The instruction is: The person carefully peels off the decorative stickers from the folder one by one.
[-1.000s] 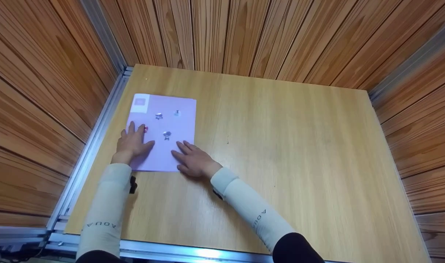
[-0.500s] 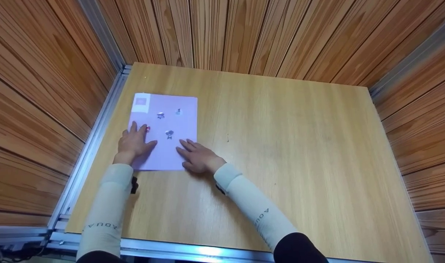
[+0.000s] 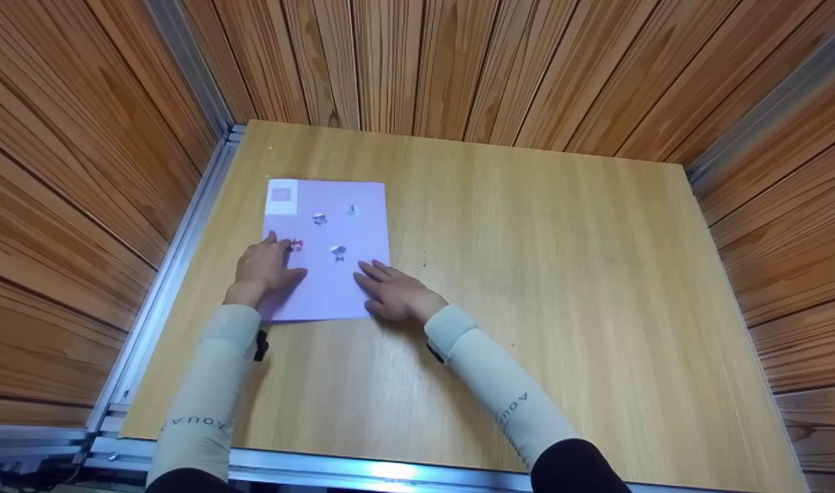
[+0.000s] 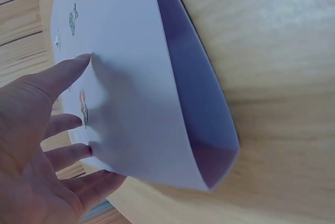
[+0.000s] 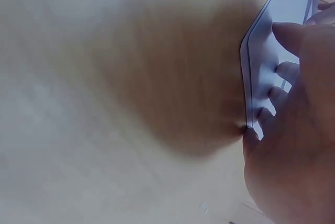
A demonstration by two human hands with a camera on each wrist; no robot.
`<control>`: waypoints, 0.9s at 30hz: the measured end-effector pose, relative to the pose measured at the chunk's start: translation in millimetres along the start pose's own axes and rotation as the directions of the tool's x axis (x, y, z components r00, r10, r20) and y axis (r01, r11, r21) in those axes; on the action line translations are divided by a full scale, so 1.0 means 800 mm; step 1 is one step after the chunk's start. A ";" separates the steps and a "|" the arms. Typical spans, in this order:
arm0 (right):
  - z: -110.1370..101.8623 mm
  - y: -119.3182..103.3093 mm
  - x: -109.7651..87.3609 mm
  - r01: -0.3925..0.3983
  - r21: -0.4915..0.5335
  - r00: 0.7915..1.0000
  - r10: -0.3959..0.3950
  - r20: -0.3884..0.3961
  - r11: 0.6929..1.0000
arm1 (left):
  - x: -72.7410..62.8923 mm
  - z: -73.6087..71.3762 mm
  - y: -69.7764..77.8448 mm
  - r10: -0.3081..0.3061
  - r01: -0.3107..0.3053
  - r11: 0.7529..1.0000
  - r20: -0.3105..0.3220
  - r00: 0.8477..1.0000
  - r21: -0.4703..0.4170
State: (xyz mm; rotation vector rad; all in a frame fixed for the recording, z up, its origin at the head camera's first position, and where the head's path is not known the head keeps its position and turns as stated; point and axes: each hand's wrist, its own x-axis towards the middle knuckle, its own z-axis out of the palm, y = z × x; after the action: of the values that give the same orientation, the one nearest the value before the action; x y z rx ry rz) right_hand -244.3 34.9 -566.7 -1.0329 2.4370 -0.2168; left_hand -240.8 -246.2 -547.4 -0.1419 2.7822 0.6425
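A purple folder (image 3: pixel 321 298) lies on the left part of the table, with a white label at its upper left and several small stickers. My left hand (image 3: pixel 263 267) rests at its left side, thumb and fingertips touching the cover. In the left wrist view the near side of the folder (image 4: pixel 136 103) gapes between its two covers, and the left hand (image 4: pixel 31 135) has its fingers spread near the fold. My right hand (image 3: pixel 400 293) lays its fingers on the lower right of the cover. The right wrist view shows the right hand (image 5: pixel 303 140) with fingertips along the folder's layered edge.
The wooden table (image 3: pixel 561 294) extends to the right of the folder. A metal rail (image 3: pixel 362 472) runs along its front edge and another along its left side. Wood-panelled walls (image 3: pixel 451 68) stand at the back and both sides.
The folder has slid to the right along the table, and both hands have moved right with it. The left fingers are more bent than before.
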 end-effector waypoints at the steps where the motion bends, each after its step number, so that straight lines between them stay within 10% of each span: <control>1: 0.000 0.003 -0.002 -0.003 -0.003 1.000 0.003 -0.001 1.000 | 0.000 0.001 0.003 -0.001 0.001 1.000 0.005 1.000 -0.006; 27: 0.002 0.067 -0.061 -0.025 0.074 0.998 0.030 -0.061 0.997 | 0.013 0.024 0.068 0.084 -0.082 0.996 0.048 0.995 -0.045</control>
State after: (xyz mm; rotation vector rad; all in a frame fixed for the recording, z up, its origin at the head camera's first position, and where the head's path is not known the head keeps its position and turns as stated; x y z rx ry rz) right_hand -248.0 107.0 -567.6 -0.9738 2.4781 -0.3309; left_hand -254.7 -188.9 -544.3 -0.0180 2.7391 0.7160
